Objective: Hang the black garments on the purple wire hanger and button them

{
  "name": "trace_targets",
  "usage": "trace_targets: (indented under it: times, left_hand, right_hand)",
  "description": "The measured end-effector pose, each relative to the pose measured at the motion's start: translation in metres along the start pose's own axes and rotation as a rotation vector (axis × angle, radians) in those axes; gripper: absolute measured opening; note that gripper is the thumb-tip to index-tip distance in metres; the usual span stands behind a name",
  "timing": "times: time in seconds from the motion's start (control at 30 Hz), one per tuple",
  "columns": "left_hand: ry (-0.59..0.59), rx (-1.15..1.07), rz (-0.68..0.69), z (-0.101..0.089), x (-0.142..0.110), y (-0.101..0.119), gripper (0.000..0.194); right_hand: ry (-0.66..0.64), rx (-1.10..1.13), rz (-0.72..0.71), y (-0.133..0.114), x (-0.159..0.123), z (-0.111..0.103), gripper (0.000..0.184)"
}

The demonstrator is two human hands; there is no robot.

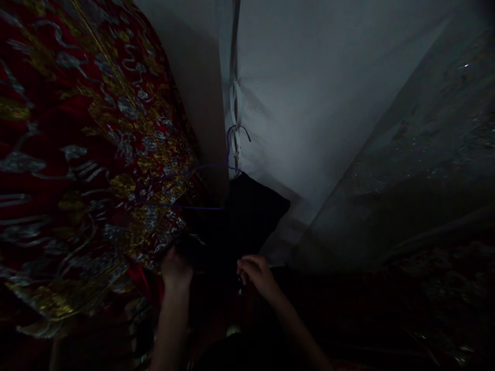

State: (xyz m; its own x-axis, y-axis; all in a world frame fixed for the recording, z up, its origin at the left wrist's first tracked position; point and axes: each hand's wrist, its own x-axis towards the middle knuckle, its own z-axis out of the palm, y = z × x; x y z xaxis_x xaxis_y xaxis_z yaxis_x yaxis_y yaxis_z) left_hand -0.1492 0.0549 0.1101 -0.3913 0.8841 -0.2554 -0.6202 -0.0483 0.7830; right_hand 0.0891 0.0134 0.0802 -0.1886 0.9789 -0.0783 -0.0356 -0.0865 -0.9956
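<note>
A red cloth (85, 154) with heavy gold and silver embroidery fills the left of the dim head view. My left hand (176, 268) is closed on its lower edge. My right hand (255, 273) is a little to the right, fingers pinched together on something too small and dark to name. A dark cloth (251, 211) lies just beyond both hands. A thin purple thread (209, 167) runs from the embroidered cloth toward a white cord (235, 103) hanging above.
A pale wall or sheet (328, 103) takes up the top middle. A grey translucent cover (417, 165) slants down the right side. The bottom of the view is very dark.
</note>
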Motion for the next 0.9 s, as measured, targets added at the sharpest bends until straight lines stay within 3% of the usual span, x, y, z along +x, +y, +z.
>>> trace_targets:
  times: [0.07,0.17,0.27,0.4,0.47,0.53,0.6,0.7,0.8,0.9]
  left_hand:
    - [-0.030,-0.044,-0.117,0.008,-0.021,-0.020,0.013]
    - [-0.236,0.015,-0.129,0.035,-0.056,-0.038,0.018]
    - [-0.385,0.273,0.060,0.058,-0.080,-0.049,0.019]
    - [-0.535,0.647,0.477,0.060,-0.087,-0.050,0.018]
    - [-0.609,0.751,0.562,0.052,-0.081,-0.046,0.025]
    - [-0.674,0.830,0.453,0.039,-0.075,-0.044,0.039]
    - [-0.794,0.940,0.249,0.025,-0.070,-0.044,0.042]
    - [-0.963,1.122,0.053,0.007,-0.066,-0.043,0.035]
    - [-0.933,1.245,-0.009,-0.006,-0.059,-0.030,0.040]
    - [-0.946,1.377,-0.098,-0.017,-0.044,-0.008,0.045]
  right_hand:
    - [0.048,-0.074,-0.002,0.002,0.000,-0.004,0.043]
    - [0.072,-0.231,-0.122,-0.006,-0.002,-0.009,0.033]
    - [-0.035,-0.274,-0.267,-0.016,-0.006,-0.004,0.055]
    - [-0.017,-0.190,-0.280,-0.023,-0.007,0.002,0.037]
    - [-0.042,-0.187,-0.254,-0.030,-0.005,-0.005,0.033]
    - [-0.091,-0.227,-0.245,-0.045,-0.001,-0.016,0.030]
    - [-0.091,-0.260,-0.328,-0.065,0.006,-0.027,0.031]
    - [0.050,-0.203,-0.521,-0.096,0.027,-0.030,0.041]
    - [0.158,-0.126,-0.588,-0.109,0.062,-0.014,0.057]
    - [0.102,-0.150,-0.543,-0.099,0.097,0.002,0.054]
